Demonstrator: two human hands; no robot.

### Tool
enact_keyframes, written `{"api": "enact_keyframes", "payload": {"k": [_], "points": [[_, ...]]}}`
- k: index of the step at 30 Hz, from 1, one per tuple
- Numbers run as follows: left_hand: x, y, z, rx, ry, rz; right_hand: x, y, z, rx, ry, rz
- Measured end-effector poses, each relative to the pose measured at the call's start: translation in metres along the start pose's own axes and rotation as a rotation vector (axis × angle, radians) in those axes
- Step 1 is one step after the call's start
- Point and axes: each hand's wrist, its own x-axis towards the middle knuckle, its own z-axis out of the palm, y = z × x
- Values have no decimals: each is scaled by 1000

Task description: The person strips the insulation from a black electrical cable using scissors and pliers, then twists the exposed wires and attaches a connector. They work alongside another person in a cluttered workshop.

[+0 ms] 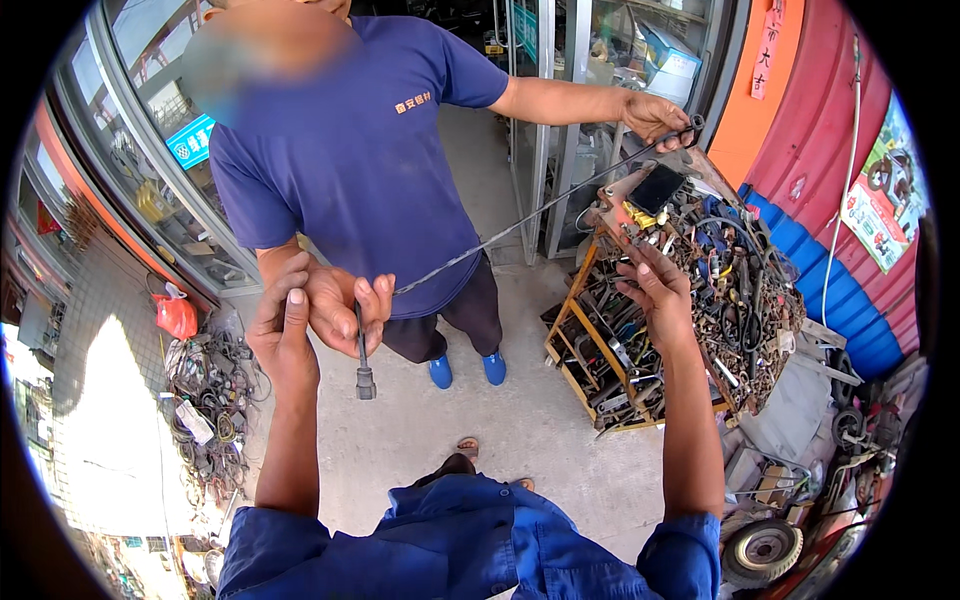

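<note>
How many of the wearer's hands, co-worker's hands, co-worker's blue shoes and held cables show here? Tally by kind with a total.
Wearer's hands: 2
Co-worker's hands: 2
Blue shoes: 2
Held black cable: 1
Total: 7

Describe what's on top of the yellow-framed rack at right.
A black rectangular device, dark cables and heaped small parts. Whatever lies beneath the heap is covered; the person's right hand hides some too.
</note>
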Motion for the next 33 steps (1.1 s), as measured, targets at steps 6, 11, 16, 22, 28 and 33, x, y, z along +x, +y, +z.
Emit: {"api": "enact_keyframes", "payload": {"k": [6,11,16,22,28,33], "points": [[-4,-5,-7,52,-8,23,-1,3,0,7,-1,23],[-4,-1,-2,114,-18,46,1,7,-5,12,-15,26],[-3,2,3,120,-44,57,-3,4,-11,6,-6,17],[-1,6,10,102,-48,65,-5,1,-15,12,18,14],[-1,7,11,98,-73,59,-5,0,-15,3,24,17],[-1,6,8,104,-67,65,-3,-2,-13,-3,30,21]]}}
